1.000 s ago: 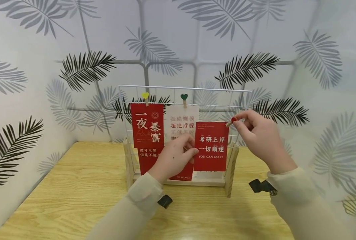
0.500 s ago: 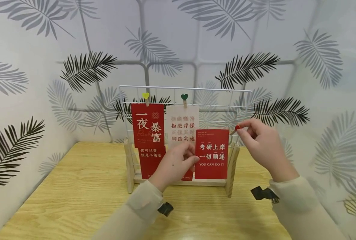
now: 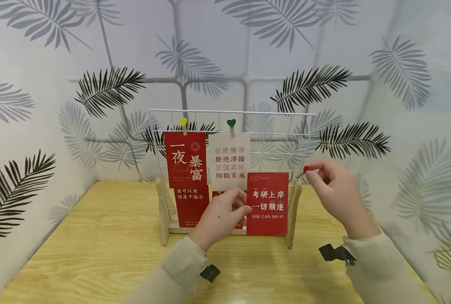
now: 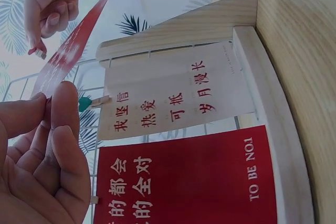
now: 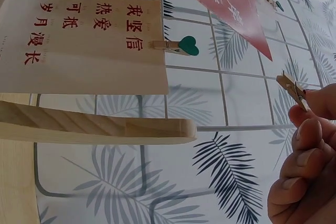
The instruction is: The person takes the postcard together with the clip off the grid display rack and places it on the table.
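My left hand [image 3: 223, 217] pinches a red card [image 3: 268, 198] with white writing by its left edge, holding it in front of the right part of a white wire grid rack [image 3: 278, 134]. To the right of the card, my right hand [image 3: 339, 196] pinches a small wooden clothespin [image 5: 292, 88] between thumb and forefinger. A red heart [image 3: 307, 169] sits on that clothespin. The clothespin's tip is apart from the card in the right wrist view. Behind the held card, a white card [image 4: 168, 90] with red writing hangs from a green-heart clothespin [image 5: 178, 45].
Other cards hang on the rack: a red card [image 3: 185, 162] under a yellow-heart clothespin [image 3: 183, 122], a white card [image 3: 229, 147] under a green-heart one [image 3: 231, 123], and red ones lower down. Wooden feet [image 3: 294, 215] support the rack on the wood-grain table [image 3: 96, 253], before a leaf-patterned wall.
The red card has come down in my left hand, off the top of the lower row. My right hand has drawn the clothespin down and to the right, away from the card's corner.
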Tool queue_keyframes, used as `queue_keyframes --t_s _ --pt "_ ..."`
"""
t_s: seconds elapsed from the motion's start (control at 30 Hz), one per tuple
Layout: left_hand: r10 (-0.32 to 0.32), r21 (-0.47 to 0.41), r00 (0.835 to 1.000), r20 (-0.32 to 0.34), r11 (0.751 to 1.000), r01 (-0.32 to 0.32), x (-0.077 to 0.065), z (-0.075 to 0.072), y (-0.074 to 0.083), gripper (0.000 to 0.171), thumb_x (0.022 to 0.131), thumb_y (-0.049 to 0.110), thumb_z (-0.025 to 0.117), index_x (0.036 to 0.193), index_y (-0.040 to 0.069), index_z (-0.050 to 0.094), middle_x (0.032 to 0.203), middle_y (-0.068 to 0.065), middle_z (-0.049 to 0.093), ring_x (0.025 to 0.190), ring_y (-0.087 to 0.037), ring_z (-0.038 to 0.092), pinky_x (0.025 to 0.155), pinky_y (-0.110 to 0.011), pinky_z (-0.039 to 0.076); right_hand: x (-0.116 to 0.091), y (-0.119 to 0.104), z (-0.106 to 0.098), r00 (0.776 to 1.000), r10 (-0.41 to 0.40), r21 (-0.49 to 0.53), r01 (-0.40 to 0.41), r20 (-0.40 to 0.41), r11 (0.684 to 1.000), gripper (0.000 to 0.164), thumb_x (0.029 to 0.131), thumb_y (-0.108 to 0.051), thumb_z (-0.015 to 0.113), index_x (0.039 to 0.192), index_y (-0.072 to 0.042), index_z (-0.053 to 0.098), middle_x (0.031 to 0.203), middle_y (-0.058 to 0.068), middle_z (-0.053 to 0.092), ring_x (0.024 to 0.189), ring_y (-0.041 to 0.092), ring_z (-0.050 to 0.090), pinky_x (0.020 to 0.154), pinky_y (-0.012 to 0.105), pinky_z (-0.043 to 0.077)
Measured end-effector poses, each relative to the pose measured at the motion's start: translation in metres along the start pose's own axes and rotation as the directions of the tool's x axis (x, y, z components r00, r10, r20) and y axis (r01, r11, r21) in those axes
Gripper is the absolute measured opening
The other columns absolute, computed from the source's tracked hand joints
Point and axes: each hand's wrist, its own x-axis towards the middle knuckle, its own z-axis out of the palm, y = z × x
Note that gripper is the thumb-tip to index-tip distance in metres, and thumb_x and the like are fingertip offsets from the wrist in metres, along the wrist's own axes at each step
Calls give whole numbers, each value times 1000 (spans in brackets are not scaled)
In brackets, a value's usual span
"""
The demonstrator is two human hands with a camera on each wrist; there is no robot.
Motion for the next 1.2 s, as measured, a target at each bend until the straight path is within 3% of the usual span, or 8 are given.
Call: queue_keyframes --t_s 0.67,1.2 --pt "-49 -106 999 18 993 51 -8 13 -16 9 98 15 69 100 15 59 82 0 67 72 -22 70 69 -35 53 -30 37 13 985 175 64 -175 -2 983 27 102 -36 61 108 -11 68 68 5 51 51 18 42 47 33 35" --pt "-78 -137 995 61 987 86 -12 29 -30 10 98 16 69 100 16 59 81 2 67 71 -16 69 71 -33 53 -38 54 23 982 188 54 -188 3 981 26 102 -33 61 104 -8 69 65 3 52 48 17 42 45 33 35"
